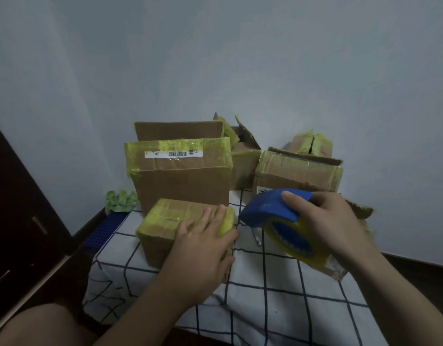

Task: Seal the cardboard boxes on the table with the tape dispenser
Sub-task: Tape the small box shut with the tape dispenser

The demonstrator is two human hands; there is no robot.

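Note:
A small cardboard box (163, 221), wrapped in yellowish tape, sits at the front left of the table. My left hand (203, 243) lies flat over its right end, fingers straight on the top and thumb down the near side. My right hand (332, 221) grips a blue tape dispenser (270, 208) holding a roll of clear yellowish tape (297, 243), just right of the box. The dispenser's front edge is close to the box's right end; a strip of tape between them cannot be made out.
Behind the small box stands a large taped box (180, 171) with a barcode label. Further boxes with raised flaps (242, 156) (297, 171) (311, 143) line the back right. The table has a white grid-pattern cloth (252, 295). A dark cabinet (20, 208) is at the left.

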